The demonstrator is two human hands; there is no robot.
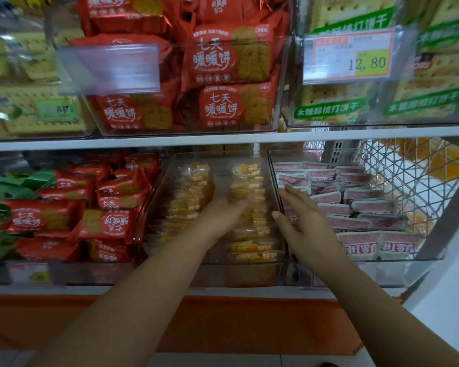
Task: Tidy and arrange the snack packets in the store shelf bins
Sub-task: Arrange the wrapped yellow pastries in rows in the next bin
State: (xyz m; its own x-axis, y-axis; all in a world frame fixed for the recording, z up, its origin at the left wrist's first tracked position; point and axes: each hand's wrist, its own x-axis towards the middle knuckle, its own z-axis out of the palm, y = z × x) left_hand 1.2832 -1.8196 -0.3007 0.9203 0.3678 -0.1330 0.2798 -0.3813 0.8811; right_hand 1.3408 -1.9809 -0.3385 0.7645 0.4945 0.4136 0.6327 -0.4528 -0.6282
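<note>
Three lower bins: set side by side on one shelf, with the task's snack packets inside them.
Left bin: red packets [64, 215] and green packets [0, 207] lie heaped at mixed angles.
Middle bin [154, 197]: yellow packets [249, 181] are stacked in two rows whose long axis runs front to back, away from the person.
Left hand [220, 210]: reached into the middle bin and laid on the yellow packets, about where the two rows meet. The fingers are blurred, so a grasp cannot be told from a flat press.
Right hand [305, 221]: released, fingers straight and spread, held over the wall shared with the right bin. Its fingertips are at the nearest pink packets [361, 205].
Deciding relation: the yellow rows lie directly under and ahead of the left hand, which is the nearer. The pink rows lie just right of the right hand.
Wire basket [398, 176]: seen behind the pink packets.
Surface: a white shelf edge [143, 144] is above, and an orange base panel [223, 321] below.
Room: a pale floor [448, 300] is seen at the right.
</note>
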